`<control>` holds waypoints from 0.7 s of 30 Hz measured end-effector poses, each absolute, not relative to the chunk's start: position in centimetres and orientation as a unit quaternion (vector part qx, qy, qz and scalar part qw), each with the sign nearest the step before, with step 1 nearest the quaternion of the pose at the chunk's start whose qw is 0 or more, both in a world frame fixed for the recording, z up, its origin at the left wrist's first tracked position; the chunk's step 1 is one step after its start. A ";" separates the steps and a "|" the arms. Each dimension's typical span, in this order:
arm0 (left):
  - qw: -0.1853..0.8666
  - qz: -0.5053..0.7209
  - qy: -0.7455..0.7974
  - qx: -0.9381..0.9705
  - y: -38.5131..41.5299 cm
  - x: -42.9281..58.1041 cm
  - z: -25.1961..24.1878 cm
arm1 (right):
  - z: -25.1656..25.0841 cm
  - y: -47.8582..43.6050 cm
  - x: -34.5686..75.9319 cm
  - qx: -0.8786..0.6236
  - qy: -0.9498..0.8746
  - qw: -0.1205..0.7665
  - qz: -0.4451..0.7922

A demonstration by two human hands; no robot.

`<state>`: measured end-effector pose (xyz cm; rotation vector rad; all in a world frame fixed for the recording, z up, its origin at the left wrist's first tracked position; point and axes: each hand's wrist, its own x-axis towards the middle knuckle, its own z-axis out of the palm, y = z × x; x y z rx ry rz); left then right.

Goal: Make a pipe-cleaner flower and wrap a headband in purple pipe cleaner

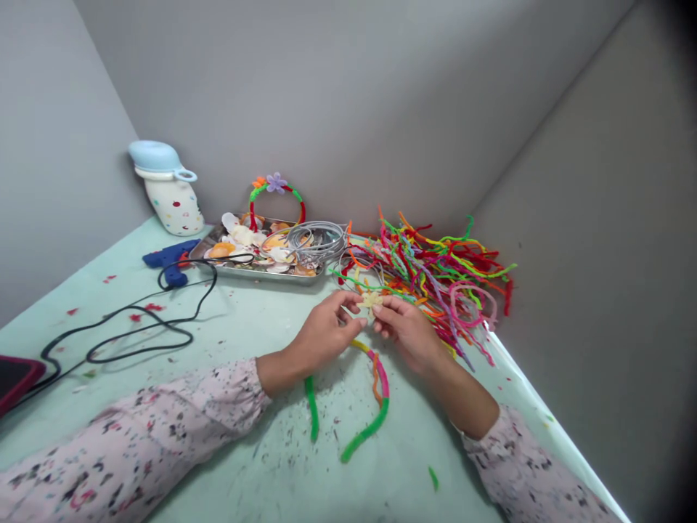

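Note:
A small pale yellow flower [371, 299], seemingly made of pipe cleaner, is held up between my two hands. The thumb and fingers of my right hand [414, 334] pinch its right side. My left hand [324, 330] is curled at the left side, its fingertips on a petal. Below the hands, a headband-like arc [385, 381] wrapped in green, pink and yellow pipe cleaner lies on the table, partly hidden by my left hand. A short orange pipe cleaner [377, 381] hangs along its inner side.
Behind lie a heap of colourful pipe cleaners [430, 269], a metal tray [261, 274] with scraps and coiled wire [321, 240], and a finished-looking flowered headband [276, 183]. Leftward are a blue glue gun [173, 258], its black cable [190, 338], a bottle [171, 200] and a red-edged device [19, 381].

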<state>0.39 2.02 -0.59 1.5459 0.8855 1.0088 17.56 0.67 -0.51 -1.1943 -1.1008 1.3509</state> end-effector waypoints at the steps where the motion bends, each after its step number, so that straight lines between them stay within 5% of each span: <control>1: 0.509 0.421 0.375 0.651 2.0 0.4 -0.8 | -0.5 0.5 17.3 -0.491 -0.448 0.494 0.561; 11: 0.538 0.423 0.387 0.618 1.8 0.5 -0.2 | -0.1 -0.4 16.3 -0.471 -0.476 0.475 0.572; 21: 0.770 0.332 0.272 0.472 2.0 0.4 0.3 | 0.4 0.1 18.1 -0.424 -0.560 0.429 0.568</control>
